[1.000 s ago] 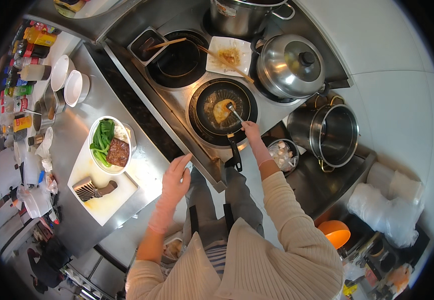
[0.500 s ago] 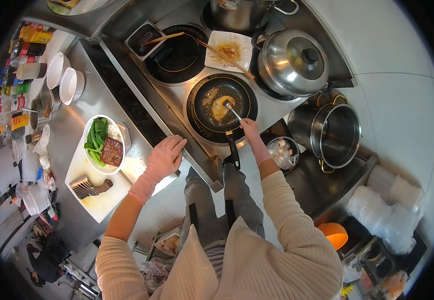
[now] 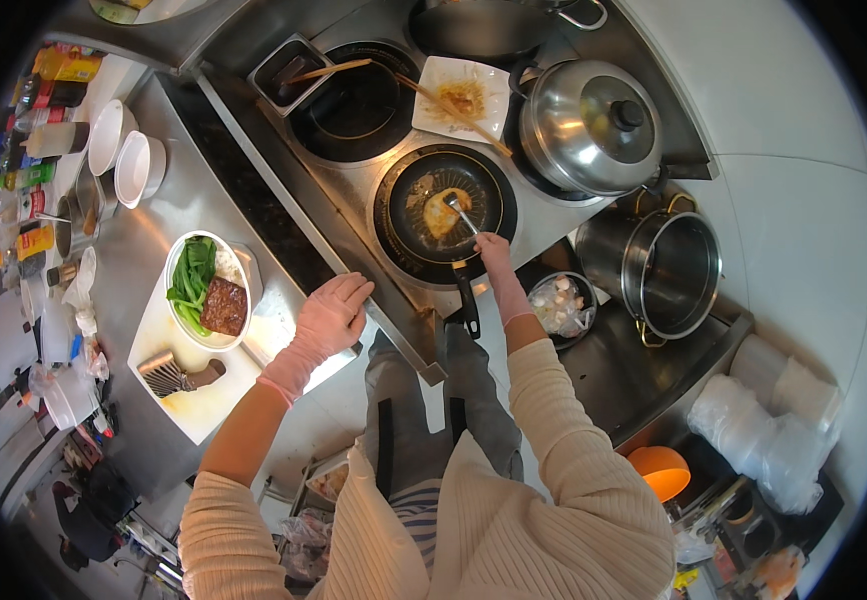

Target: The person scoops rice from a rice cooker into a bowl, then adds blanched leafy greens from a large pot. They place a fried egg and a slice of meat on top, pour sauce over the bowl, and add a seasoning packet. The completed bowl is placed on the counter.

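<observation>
right hand (image 3: 495,262) grips a spoon (image 3: 462,213) over the fried egg (image 3: 441,212) in the black pan (image 3: 444,215). left hand (image 3: 330,317) rests open on the table (image 3: 204,200) edge. frying step; next needs a clean scoop under the egg.

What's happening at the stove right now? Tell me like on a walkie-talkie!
Right hand grips spoon over the egg in black pan. Left hand flat on counter edge, empty. Nothing blocking the pan.

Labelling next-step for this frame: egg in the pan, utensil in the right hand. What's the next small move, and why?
Probably slide the metal utensil under the fried egg and lift its edge. The right hand holds the utensil with its tip already on the egg, in the middle of the black frying pan. The left hand rests on the steel counter edge, free to steady.
</observation>
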`<action>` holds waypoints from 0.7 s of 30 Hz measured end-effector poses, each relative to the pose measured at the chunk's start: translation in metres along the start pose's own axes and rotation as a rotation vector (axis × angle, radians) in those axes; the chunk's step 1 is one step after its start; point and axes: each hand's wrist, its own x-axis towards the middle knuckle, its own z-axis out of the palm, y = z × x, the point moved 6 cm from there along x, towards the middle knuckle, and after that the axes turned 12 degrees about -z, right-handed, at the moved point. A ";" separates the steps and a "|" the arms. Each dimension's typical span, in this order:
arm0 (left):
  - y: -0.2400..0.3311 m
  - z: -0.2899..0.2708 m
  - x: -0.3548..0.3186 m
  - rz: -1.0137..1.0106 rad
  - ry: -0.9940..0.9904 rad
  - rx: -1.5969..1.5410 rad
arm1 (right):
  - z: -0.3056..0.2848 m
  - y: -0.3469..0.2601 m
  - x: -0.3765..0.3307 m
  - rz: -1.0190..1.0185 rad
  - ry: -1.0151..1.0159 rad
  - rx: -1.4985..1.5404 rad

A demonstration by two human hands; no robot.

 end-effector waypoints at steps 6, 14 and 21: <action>-0.001 0.002 0.001 0.001 -0.022 0.007 | -0.003 0.001 0.000 -0.005 -0.025 -0.015; 0.003 -0.002 0.002 0.018 0.019 0.005 | -0.003 -0.006 0.000 -0.044 -0.034 -0.071; -0.002 0.003 0.000 -0.004 -0.044 0.023 | -0.015 -0.013 -0.005 -0.098 -0.105 -0.072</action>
